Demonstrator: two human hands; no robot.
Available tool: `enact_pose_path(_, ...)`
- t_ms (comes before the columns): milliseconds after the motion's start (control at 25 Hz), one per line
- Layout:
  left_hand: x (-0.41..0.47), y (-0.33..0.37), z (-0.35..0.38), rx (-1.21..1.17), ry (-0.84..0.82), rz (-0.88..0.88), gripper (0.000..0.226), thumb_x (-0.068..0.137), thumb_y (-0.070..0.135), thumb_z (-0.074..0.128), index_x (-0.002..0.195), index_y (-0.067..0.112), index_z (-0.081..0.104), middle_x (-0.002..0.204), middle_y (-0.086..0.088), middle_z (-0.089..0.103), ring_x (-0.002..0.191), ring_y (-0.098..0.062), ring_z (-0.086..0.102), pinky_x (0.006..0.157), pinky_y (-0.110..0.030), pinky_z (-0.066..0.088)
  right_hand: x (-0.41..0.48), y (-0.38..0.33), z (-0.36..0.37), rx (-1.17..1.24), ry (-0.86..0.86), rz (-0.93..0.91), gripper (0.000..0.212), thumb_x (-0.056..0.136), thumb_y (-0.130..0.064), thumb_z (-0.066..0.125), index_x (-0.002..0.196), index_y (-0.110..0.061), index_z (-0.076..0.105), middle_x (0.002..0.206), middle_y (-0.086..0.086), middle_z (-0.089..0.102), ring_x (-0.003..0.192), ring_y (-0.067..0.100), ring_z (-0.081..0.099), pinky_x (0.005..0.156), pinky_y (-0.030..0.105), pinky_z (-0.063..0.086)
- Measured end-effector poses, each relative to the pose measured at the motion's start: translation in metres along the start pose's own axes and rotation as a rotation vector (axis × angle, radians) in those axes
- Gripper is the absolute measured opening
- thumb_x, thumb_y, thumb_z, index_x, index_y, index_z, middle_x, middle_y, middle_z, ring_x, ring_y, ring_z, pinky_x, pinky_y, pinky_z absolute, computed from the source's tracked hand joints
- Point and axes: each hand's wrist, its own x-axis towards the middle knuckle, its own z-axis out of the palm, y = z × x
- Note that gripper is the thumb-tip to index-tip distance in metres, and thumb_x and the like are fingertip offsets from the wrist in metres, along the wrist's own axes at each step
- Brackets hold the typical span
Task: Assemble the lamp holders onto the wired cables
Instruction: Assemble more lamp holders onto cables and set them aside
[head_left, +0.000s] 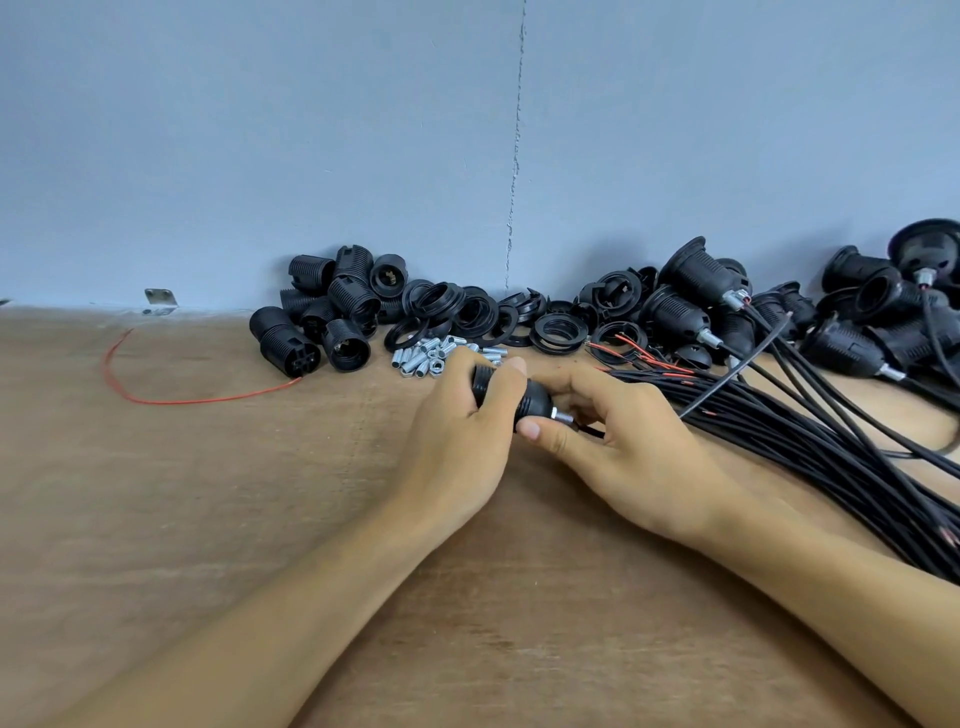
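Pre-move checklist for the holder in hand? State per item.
1. Left hand grip on the lamp holder: ok, fingers are curled round the threaded body.
2. Right hand grip on the cap end: ok, thumb and fingers pinch it beside the metal nipple.
3. Nipple seated in the cap: ok, it sticks out of the cap end.
4. Body and cap fully screwed together: cannot tell, the left hand covers the joint.
5. Lead from the cable bundle fed through the nipple: cannot tell, the right hand covers it.
6. Loose nipples at hand: ok, piled just beyond the left hand.
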Motion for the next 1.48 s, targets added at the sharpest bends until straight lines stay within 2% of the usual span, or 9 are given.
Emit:
enact_pose_path(360, 0.011, -0.002, -0.007, -0.157, -0.046, -0.136, 0.033, 0.078, 0.046, 0.075, 0.104, 0.029, 0.063, 0.084, 0.004, 0.071, 0.059, -0.014, 0.065, 0.055, -0.032, 0.052, 0.008, 0.017, -0.008, -0.212, -0.031, -0.054, 0.045, 0.090, -0.031, 0.073, 0.130, -0.042, 0.057, 0.101, -0.042, 0.057, 0.100, -0.007, 0.056, 0.079, 0.008, 0.041)
enact_pose_path(480, 0.017, -0.006, -0.015, 0.034, -0.023, -0.058, 0.038, 0.076, 0.038, 0.081, 0.111, 0.032, 0.067, 0.102, 0.012, 0.073, 0.082, -0.010, 0.071, 0.079, -0.035, 0.058, 0.010, 0.022, -0.011, -0.401, 0.011, -0.043, 0.041, 0.089, -0.039, 0.072, 0.128, -0.038, 0.059, 0.097, -0.028, 0.058, 0.098, 0.003, 0.057, 0.088, 0.029, 0.047)
enact_pose_path(560, 0.019, -0.008, -0.018, 0.168, -0.028, -0.004, 0.035, 0.081, 0.030, 0.082, 0.113, 0.035, 0.068, 0.097, 0.021, 0.072, 0.081, -0.003, 0.066, 0.081, -0.025, 0.054, 0.011, 0.025, -0.014, -0.457, 0.002, 0.010, 0.040, 0.089, -0.042, 0.070, 0.126, -0.033, 0.060, 0.104, -0.017, 0.062, 0.102, 0.010, 0.056, 0.093, 0.036, 0.047)
enact_pose_path(640, 0.018, -0.008, -0.016, 0.263, -0.049, 0.047, 0.043, 0.083, 0.027, 0.081, 0.121, 0.039, 0.065, 0.077, 0.023, 0.066, 0.070, -0.002, 0.061, 0.067, -0.010, 0.044, 0.012, 0.027, -0.016, -0.329, -0.033, 0.051, 0.035, 0.090, -0.041, 0.068, 0.124, -0.030, 0.063, 0.106, -0.013, 0.065, 0.104, 0.006, 0.056, 0.094, 0.025, 0.048)
enact_pose_path(760, 0.016, -0.007, -0.011, 0.354, -0.056, 0.121, 0.050, 0.084, 0.026, 0.080, 0.131, 0.035, 0.063, 0.070, 0.016, 0.056, 0.066, -0.004, 0.056, 0.063, -0.019, 0.040, 0.017, 0.027, -0.014, -0.282, 0.036, 0.056, 0.026, 0.097, -0.036, 0.059, 0.118, -0.023, 0.069, 0.103, -0.010, 0.066, 0.098, 0.001, 0.056, 0.087, 0.007, 0.040)
enact_pose_path(1000, 0.017, -0.008, -0.013, 0.321, -0.051, 0.132, 0.044, 0.081, 0.022, 0.083, 0.119, 0.036, 0.067, 0.074, 0.011, 0.064, 0.063, -0.002, 0.059, 0.062, -0.017, 0.048, 0.065, 0.031, -0.011, -0.480, 0.181, 0.235, 0.021, 0.097, -0.028, 0.057, 0.111, -0.021, 0.072, 0.104, 0.003, 0.064, 0.097, 0.023, 0.062, 0.090, 0.039, 0.048)
enact_pose_path(1240, 0.015, -0.011, -0.015, 0.245, -0.106, 0.149, 0.041, 0.078, 0.017, 0.085, 0.110, 0.037, 0.068, 0.084, 0.010, 0.069, 0.060, 0.001, 0.053, 0.068, -0.019, 0.047, 0.100, 0.041, -0.006, -0.846, -0.043, 0.444, 0.026, 0.098, -0.028, 0.053, 0.114, -0.016, 0.069, 0.122, 0.010, 0.062, 0.107, 0.034, 0.061, 0.082, 0.036, 0.042)
enact_pose_path(1400, 0.015, -0.009, -0.015, 0.231, -0.114, 0.151, 0.043, 0.078, 0.018, 0.085, 0.113, 0.037, 0.068, 0.086, 0.010, 0.069, 0.061, 0.001, 0.053, 0.069, -0.019, 0.048, 0.091, 0.033, -0.006, -0.875, 0.119, 0.315, 0.028, 0.102, -0.029, 0.047, 0.108, -0.016, 0.071, 0.114, 0.008, 0.063, 0.101, 0.033, 0.061, 0.084, 0.038, 0.040)
enact_pose_path(1480, 0.015, -0.009, -0.015, 0.226, -0.114, 0.146, 0.047, 0.078, 0.016, 0.085, 0.118, 0.032, 0.067, 0.086, 0.010, 0.069, 0.060, 0.003, 0.053, 0.067, -0.013, 0.046, 0.082, 0.022, -0.006, -0.688, 0.301, 0.232, 0.027, 0.102, -0.028, 0.050, 0.106, -0.016, 0.073, 0.106, 0.005, 0.064, 0.094, 0.030, 0.061, 0.083, 0.039, 0.045)
